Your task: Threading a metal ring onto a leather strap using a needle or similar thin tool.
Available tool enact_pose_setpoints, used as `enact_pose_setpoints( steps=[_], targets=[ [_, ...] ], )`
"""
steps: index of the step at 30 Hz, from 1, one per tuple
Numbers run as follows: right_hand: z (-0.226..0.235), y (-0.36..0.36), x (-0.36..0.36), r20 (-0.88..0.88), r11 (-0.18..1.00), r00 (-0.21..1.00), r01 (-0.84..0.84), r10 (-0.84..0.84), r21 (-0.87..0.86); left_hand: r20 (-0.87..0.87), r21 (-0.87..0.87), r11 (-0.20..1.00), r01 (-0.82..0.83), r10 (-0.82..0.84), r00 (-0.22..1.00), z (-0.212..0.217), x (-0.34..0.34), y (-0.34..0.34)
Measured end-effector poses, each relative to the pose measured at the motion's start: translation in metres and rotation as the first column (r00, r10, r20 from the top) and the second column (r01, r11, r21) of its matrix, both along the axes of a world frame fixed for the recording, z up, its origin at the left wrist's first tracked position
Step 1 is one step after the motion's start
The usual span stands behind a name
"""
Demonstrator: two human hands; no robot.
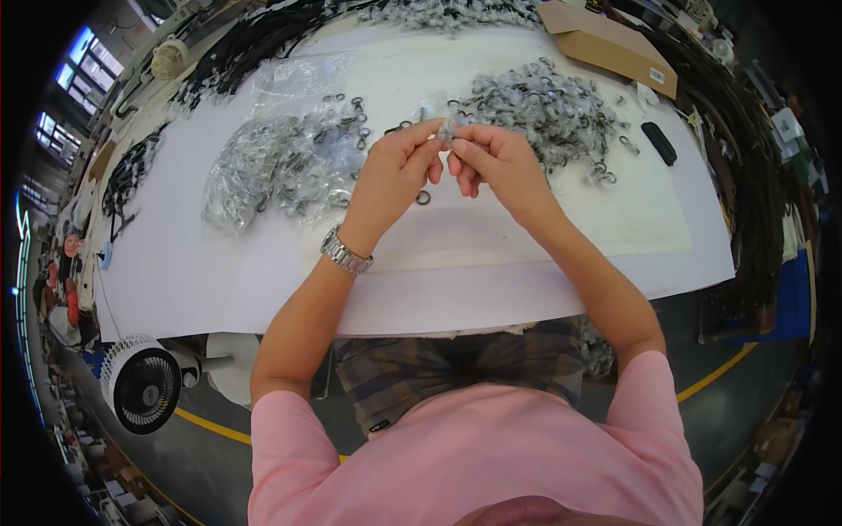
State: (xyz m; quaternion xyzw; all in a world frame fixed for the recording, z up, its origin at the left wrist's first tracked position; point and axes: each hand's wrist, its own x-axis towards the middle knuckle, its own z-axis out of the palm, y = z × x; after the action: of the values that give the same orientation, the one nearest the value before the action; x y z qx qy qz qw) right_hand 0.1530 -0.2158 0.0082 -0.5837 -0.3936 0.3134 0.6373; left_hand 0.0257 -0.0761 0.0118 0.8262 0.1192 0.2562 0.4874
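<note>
From where I stand, the piece (445, 134) is tiny and pale, with a clear, crinkled gleam like thin plastic, and it sits between the fingertips just above the table (526, 272). The fingers cover most of it, so I can't make out its full shape. The left hand (402, 167) pinches it between thumb and forefinger, the right hand (502, 165) does the same from the other side, and the fingertips nearly meet. Taking the piece as the clock's centre, a dark ring (424, 198) lies between six and seven, near the left hand. Between two and three a pile (548, 110) of small metal parts in clear wrapping spreads behind the right hand, which hides its near edge. At nine a clear bag (250, 180) slumps, with more such parts in and about it. Another heap (447, 14) lies at twelve, along the far side. An open carton (605, 48) stands at two, beyond the pile, and a black case (659, 144) lies at three. Black straps (250, 53) bunch at ten. A fan (145, 386) stands at eight, off the table's near edge, and a steel watch (345, 251) circles the left wrist.
</note>
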Motion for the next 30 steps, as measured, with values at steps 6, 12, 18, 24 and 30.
enact_pose_setpoints(
  steps=[6, 12, 18, 24, 30],
  targets=[
    [0.015, -0.004, 0.024, -0.271, 0.956, 0.949, 0.219, -0.162, 0.194, 0.131, -0.297, 0.950, -0.094, 0.139, 0.982, 0.017, -0.010, 0.038],
    [-0.026, 0.033, -0.020, 0.803, 0.991, 0.593, 0.132, -0.059, -0.024, 0.164, -0.382, 0.913, -0.143, 0.219, 0.962, 0.009, -0.015, 0.063],
    [-0.038, 0.099, -0.009, 0.979, 0.977, 0.189, 0.177, 0.081, -0.115, 0.169, -0.347, 0.922, -0.169, 0.239, 0.956, 0.002, -0.013, 0.073],
    [-0.027, 0.086, -0.002, 0.876, 0.950, 0.466, 0.202, 0.121, -0.239, 0.150, -0.312, 0.933, -0.182, 0.237, 0.960, 0.001, -0.015, 0.077],
    [-0.016, 0.047, 0.012, -0.113, 0.988, 0.982, -0.156, 0.154, -0.005, -0.188, -0.313, 0.938, -0.151, 0.095, 0.978, 0.001, -0.013, 0.074]
  ],
)
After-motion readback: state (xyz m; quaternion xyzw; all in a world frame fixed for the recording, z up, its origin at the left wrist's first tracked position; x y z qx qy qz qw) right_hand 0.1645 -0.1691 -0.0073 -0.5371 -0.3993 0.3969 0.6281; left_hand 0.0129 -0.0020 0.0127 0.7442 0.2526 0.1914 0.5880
